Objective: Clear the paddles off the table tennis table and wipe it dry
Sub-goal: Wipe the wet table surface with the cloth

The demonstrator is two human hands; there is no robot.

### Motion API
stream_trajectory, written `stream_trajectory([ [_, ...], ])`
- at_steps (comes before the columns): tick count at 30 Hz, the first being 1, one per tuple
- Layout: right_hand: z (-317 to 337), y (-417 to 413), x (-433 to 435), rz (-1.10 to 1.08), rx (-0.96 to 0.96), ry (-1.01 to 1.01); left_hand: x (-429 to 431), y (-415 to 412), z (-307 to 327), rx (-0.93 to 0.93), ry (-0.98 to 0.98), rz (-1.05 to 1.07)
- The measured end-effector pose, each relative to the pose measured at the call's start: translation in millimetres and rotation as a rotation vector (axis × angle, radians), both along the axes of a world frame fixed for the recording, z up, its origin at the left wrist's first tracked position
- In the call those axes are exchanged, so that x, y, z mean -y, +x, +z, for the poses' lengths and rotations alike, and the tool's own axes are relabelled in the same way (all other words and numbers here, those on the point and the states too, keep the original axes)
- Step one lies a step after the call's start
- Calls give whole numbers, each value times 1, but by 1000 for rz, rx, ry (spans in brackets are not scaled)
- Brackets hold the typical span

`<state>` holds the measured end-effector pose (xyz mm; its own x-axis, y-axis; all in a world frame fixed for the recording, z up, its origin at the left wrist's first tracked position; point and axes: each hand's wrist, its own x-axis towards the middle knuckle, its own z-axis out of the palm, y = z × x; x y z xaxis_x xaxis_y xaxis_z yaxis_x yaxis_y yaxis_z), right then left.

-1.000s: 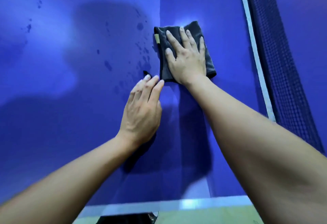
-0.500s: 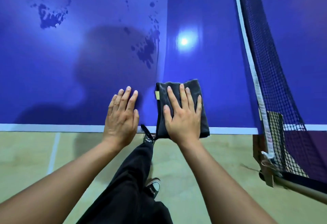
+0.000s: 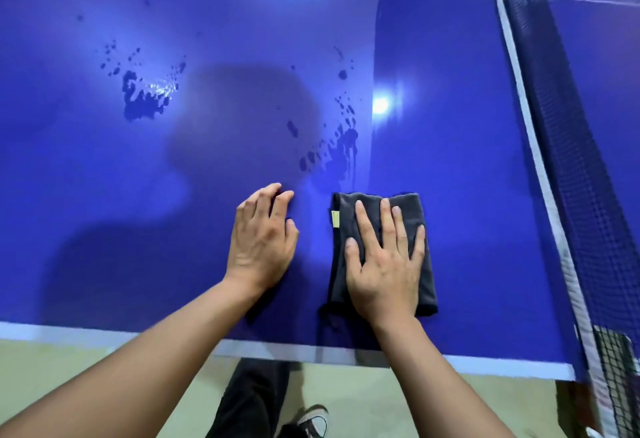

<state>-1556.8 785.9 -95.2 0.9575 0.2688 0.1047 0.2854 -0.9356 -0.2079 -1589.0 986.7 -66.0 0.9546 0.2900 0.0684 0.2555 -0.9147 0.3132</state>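
A folded dark grey cloth lies on the blue table tennis table, near its front edge. My right hand presses flat on the cloth with fingers straight and spread. My left hand rests on the bare table just left of the cloth, fingers slightly bent, holding nothing. Water splatters sit just beyond the cloth, and a second wet patch lies further left. No paddles are in view.
The net with its white top band runs along the right side, and its post clamp sits at the table's corner. The table's white edge line is close to me. My black trouser leg and shoe stand on the floor below.
The cloth under my right hand was pulled back to the table's front edge and has now slid forward a little. My left hand moved along beside it.
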Motion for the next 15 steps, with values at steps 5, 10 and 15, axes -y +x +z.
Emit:
stream_trajectory([
  [5, -1, 98, -45, 7, -23, 18, -48, 92, 0, -23, 14, -15],
  [10, 6, 209, -91, 44, -58, 9, -97, 193, 3, -33, 1, -79],
  [15, 10, 317, -135, 12, -89, -2, -137, 257, -1, -50, 25, -62],
])
